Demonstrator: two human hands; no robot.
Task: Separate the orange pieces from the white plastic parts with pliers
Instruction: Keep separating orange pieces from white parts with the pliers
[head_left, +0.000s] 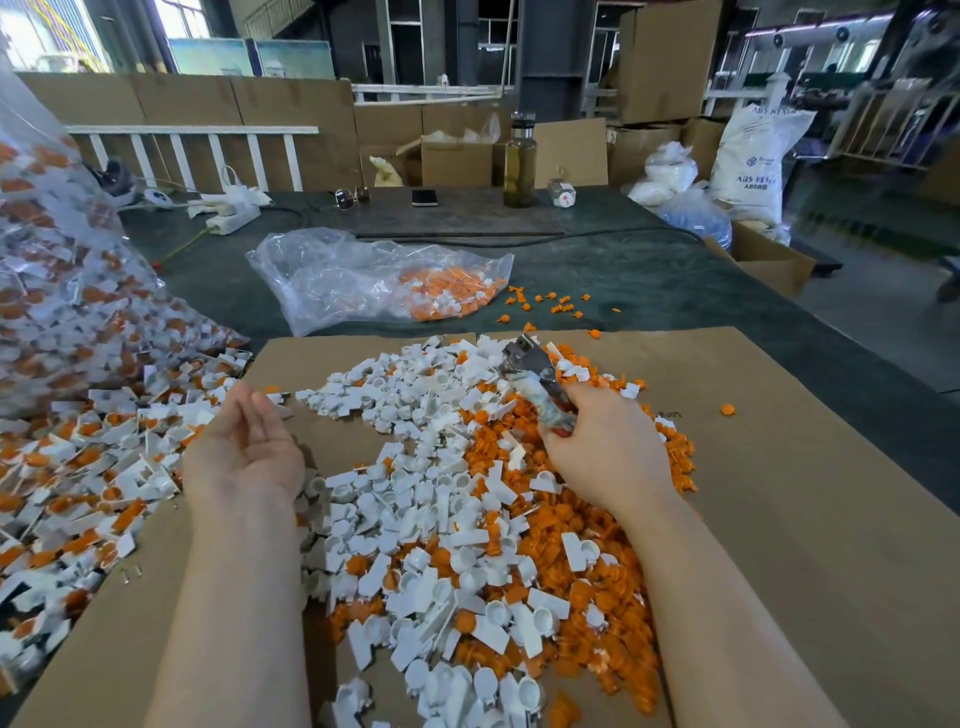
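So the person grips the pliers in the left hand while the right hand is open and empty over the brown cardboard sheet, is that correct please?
Not quite: the hands are swapped. The head view shows the metal pliers with the mottled handle gripped in the right hand, while the left hand is open and empty, palm up, over the brown cardboard sheet.

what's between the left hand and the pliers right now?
In the head view, between the empty left hand and the pliers in the right hand lie bare cardboard, then loose white plastic parts.
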